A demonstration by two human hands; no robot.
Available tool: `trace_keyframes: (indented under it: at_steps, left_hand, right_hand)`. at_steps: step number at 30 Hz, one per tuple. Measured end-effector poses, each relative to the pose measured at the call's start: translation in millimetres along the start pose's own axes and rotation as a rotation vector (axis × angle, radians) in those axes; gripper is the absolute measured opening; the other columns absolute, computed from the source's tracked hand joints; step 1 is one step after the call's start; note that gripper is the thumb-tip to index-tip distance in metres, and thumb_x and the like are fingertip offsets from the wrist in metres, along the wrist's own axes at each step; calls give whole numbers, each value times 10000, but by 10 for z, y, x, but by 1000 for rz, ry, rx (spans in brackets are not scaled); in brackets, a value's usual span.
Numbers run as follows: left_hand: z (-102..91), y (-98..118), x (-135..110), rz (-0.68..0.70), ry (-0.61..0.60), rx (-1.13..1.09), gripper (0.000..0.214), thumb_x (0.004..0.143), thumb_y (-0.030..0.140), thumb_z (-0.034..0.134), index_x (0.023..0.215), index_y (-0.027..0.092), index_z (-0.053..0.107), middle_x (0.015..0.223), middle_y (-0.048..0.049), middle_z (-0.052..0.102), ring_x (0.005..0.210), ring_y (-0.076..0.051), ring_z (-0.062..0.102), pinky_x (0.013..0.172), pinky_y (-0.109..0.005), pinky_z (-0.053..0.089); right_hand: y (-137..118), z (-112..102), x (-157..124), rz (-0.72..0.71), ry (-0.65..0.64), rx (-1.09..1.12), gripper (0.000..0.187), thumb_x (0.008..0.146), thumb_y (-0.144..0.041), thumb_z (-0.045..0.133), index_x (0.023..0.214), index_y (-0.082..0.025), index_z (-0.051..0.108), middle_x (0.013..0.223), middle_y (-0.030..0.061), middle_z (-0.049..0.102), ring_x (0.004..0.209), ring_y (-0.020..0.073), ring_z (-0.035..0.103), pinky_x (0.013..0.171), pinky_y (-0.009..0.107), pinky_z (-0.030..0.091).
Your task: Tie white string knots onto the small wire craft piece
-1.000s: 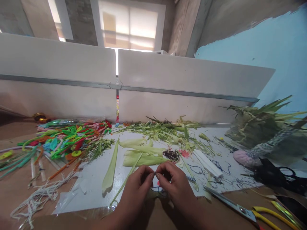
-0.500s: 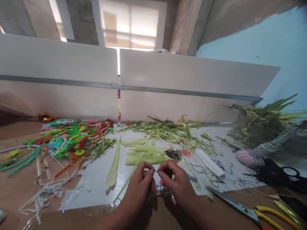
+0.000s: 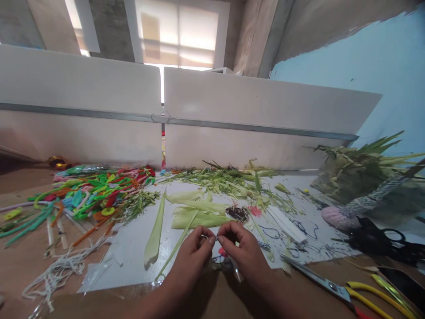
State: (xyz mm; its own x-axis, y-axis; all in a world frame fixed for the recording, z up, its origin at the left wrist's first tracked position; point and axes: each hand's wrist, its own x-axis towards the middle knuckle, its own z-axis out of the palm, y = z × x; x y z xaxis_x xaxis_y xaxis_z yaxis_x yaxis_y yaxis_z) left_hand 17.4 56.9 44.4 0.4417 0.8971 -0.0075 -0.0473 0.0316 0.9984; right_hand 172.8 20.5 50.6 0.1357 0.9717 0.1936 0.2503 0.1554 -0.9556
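My left hand (image 3: 198,248) and my right hand (image 3: 236,246) meet fingertip to fingertip above the near edge of the white sheet (image 3: 129,248). Each has thumb and forefinger pinched; whatever lies between them is too small to make out. Pale green corn husks (image 3: 199,218) lie flat just beyond my hands, with one long husk (image 3: 156,235) to the left. A dark, stringy clump (image 3: 237,213) sits at the right end of the husks, beside a pink piece (image 3: 255,211). Under my fingers, dark thread (image 3: 223,262) and a small pinkish-red bit (image 3: 222,252) show partly.
Yellow-handled scissors (image 3: 332,288) lie at the right front, black scissors (image 3: 393,235) behind them. Colourful pipe cleaners (image 3: 102,195) and white string (image 3: 63,270) cover the left. Green scraps (image 3: 229,179) line the white partition (image 3: 265,106). A husk-filled bag (image 3: 348,173) stands right.
The whole view has shifted slightly to the left. My hands keep their pinch, and their fingertips are a little closer together.
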Motion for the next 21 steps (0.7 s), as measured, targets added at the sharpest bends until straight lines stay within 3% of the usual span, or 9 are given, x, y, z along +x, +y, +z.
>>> trace_keyframes:
  at_steps: [6, 13, 21]
  left_hand:
    - [-20, 12, 24, 56, 16, 155, 225, 833, 418, 658, 804, 199, 617, 670, 12, 554, 655, -167, 488, 607, -272, 350]
    - [-27, 49, -2, 75, 10, 175, 241, 873, 423, 589, 806, 191, 603, 779, -9, 596, 765, -185, 524, 694, -275, 393]
    - [-2, -17, 4, -48, 17, 33, 225, 838, 423, 609, 870, 203, 580, 578, 73, 429, 532, -115, 370, 512, -225, 274]
  right_hand:
    - [-12, -4, -10, 10, -6, 3, 153, 817, -340, 619, 812, -188, 618, 750, 8, 569, 671, 171, 499, 603, 289, 412]
    - [-25, 3, 5, 0, -8, -7, 165, 825, -348, 621, 810, -184, 622, 738, 5, 564, 668, 166, 491, 604, 287, 412]
    - [24, 8, -16, -9, -12, 2, 158, 834, -345, 628, 810, -189, 619, 748, 3, 557, 673, 166, 497, 598, 280, 418]
